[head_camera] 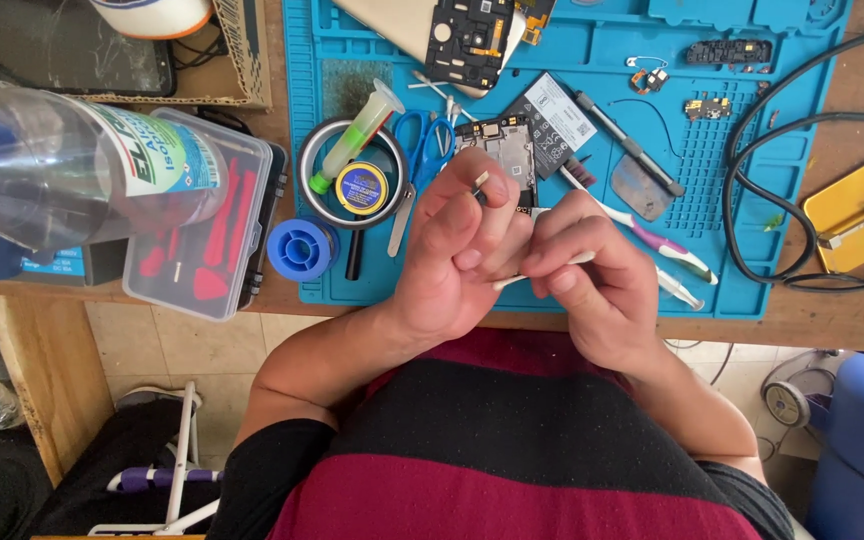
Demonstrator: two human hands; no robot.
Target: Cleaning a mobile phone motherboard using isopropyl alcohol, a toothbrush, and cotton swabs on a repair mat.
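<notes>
Head view: both hands meet over the near edge of a blue repair mat (592, 290).
Left hand (457, 250) curls around something small, hidden. Right hand (592, 285) pinches a white cotton swab (537, 272), tip against the left palm.

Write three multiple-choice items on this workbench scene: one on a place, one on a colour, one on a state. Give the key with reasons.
1. Where is the blue spool?
A. At the left edge of the blue mat
B. Inside the red-tool case
C. On the floor

2. What colour are the scissors' handles?
A. Red
B. Blue
C. Yellow

3. What is the right hand doing?
A. Lying flat on the mat
B. Pinching a thin white stick
C. Gripping the bottle

Key: 1 A, the spool lies at the mat's left edge beside the clear case. 2 B, both loops are blue. 3 B, its fingertips close on the stick next to the left hand.
</notes>
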